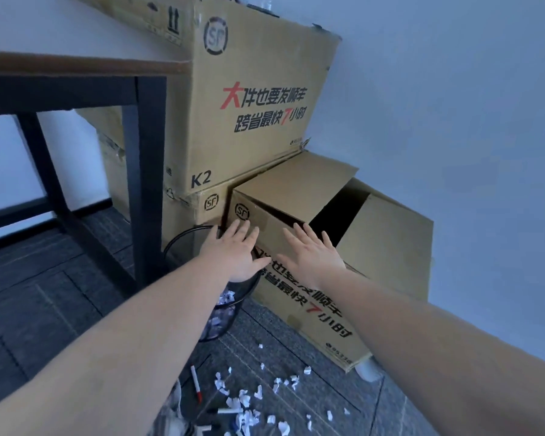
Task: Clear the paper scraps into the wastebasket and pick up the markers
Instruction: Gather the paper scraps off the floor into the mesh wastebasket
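Here, largest first. Tall cardboard carton (252,99), printed in red and black, stacked on a lower carton against the pale wall (453,105). Beside it, an open carton (387,247) tipped on the dark carpet tiles (44,309), one flap raised, interior dark. Black-framed table (145,171) with a brown top edge, standing at the left, its leg just beside the wastebasket.

Wastebasket (230,303): black mesh, round, on the floor between the table leg and the tipped carton; white and bluish paper shows through its mesh. Most of its rim is hidden by the left forearm.

Left hand (233,256): outstretched above the basket mouth, palm down, fingers spread wide, nothing held. Right hand (312,256): likewise flat and splayed, empty, over the printed face of the tipped carton.

Paper scraps (258,394): many small white crumpled pieces, scattered on the carpet in front of the basket and carton.

Markers: one white-barrelled red marker (196,384) lying on the floor near the scraps; a second marker (225,411), dark cap, lying among them. Further pieces at the lower edge are too blurred to identify.
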`<action>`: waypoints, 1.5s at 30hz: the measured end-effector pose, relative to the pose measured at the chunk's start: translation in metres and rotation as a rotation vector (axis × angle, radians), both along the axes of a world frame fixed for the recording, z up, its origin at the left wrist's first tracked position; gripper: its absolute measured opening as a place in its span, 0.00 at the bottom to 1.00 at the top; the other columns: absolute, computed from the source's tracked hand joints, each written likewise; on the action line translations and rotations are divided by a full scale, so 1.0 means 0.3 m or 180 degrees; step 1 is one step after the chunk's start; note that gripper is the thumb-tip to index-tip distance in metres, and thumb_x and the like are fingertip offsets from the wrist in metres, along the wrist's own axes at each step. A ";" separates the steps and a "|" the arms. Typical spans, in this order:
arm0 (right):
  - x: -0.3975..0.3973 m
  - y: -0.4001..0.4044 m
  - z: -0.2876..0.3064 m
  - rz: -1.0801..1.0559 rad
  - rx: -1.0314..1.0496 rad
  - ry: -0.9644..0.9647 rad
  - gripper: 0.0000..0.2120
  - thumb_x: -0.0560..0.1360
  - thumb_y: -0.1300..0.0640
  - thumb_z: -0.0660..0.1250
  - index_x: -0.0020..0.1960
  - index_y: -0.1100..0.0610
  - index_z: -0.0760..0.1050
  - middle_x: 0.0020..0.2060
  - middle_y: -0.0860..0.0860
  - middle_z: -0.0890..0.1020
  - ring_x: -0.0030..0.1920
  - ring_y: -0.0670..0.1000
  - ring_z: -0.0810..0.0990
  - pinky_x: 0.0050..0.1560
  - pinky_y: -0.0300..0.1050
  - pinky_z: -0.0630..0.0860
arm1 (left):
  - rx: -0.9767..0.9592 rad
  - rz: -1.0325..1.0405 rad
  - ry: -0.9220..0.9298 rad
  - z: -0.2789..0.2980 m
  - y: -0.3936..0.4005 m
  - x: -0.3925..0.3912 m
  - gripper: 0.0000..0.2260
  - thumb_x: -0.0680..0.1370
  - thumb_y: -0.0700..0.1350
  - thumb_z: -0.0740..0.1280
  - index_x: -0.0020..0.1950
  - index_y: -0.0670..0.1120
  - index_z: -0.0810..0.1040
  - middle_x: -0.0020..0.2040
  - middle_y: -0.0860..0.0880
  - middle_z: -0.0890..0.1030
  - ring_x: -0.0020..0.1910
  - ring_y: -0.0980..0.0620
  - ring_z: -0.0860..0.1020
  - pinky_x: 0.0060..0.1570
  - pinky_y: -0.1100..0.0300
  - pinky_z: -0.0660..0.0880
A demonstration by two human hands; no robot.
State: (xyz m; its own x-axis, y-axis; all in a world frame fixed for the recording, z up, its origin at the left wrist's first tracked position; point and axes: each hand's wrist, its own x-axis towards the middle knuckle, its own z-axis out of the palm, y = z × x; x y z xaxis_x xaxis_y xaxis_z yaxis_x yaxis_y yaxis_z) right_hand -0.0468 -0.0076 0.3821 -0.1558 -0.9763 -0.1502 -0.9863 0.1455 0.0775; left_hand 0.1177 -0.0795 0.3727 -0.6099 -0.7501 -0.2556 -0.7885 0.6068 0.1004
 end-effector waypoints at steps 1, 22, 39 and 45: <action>-0.008 0.012 -0.015 0.0000 -0.0005 -0.0013 0.31 0.79 0.37 0.46 0.77 0.48 0.43 0.77 0.50 0.46 0.75 0.51 0.40 0.74 0.56 0.40 | -0.0010 -0.0031 -0.0011 -0.010 0.015 -0.013 0.35 0.75 0.68 0.43 0.76 0.51 0.38 0.77 0.51 0.39 0.76 0.51 0.38 0.73 0.43 0.41; -0.520 0.262 -0.816 -0.0068 0.0381 -0.1331 0.30 0.80 0.41 0.48 0.77 0.51 0.43 0.77 0.52 0.47 0.76 0.51 0.45 0.75 0.53 0.45 | 0.0632 -0.0711 -0.0856 -0.712 0.122 -0.589 0.35 0.77 0.66 0.44 0.76 0.49 0.39 0.78 0.49 0.41 0.76 0.50 0.41 0.74 0.48 0.44; -0.579 0.369 -1.427 -0.0543 0.0958 -0.1577 0.31 0.80 0.41 0.50 0.76 0.48 0.41 0.76 0.50 0.42 0.75 0.50 0.40 0.70 0.48 0.39 | 0.1118 -0.0340 -0.1151 -1.329 0.137 -0.616 0.33 0.76 0.67 0.46 0.74 0.58 0.35 0.75 0.52 0.32 0.75 0.42 0.37 0.72 0.41 0.45; -0.482 0.443 -1.539 -0.0508 0.0654 -0.1653 0.31 0.80 0.42 0.50 0.77 0.54 0.46 0.76 0.53 0.45 0.76 0.52 0.42 0.74 0.50 0.40 | 0.1321 0.0084 -0.0555 -1.464 0.204 -0.562 0.34 0.78 0.64 0.49 0.76 0.51 0.38 0.76 0.49 0.32 0.75 0.46 0.38 0.75 0.47 0.47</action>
State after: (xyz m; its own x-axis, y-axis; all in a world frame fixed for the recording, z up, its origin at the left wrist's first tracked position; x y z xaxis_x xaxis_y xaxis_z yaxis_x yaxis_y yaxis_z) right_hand -0.1915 0.1252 -0.0795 -0.1538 -0.8895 -0.4303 -0.8698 0.3285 -0.3682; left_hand -0.0508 -0.0183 -0.0666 -0.5129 -0.5772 -0.6354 -0.8299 0.5227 0.1951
